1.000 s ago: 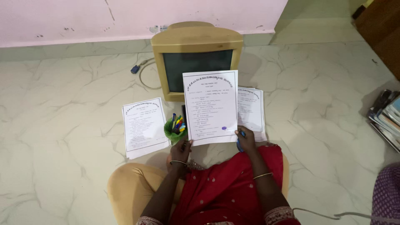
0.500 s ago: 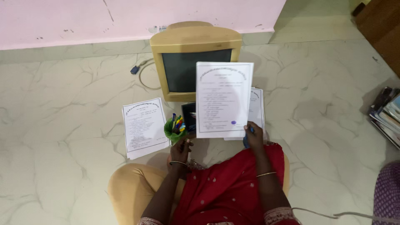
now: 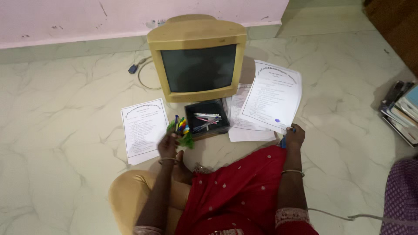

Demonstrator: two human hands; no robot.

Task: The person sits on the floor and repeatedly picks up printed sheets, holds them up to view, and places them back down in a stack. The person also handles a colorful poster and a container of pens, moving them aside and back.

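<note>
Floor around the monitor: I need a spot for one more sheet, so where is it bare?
Bare floor lies left of the left paper pile, and right of the held sheet up to the books. Crowded: directly before the monitor, with black tray, pen cup and right pile.

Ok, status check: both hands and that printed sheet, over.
Right hand pinches printed sheet with a blue pen, above paper stack. Left hand at green pen cup. Nothing in the way.
</note>
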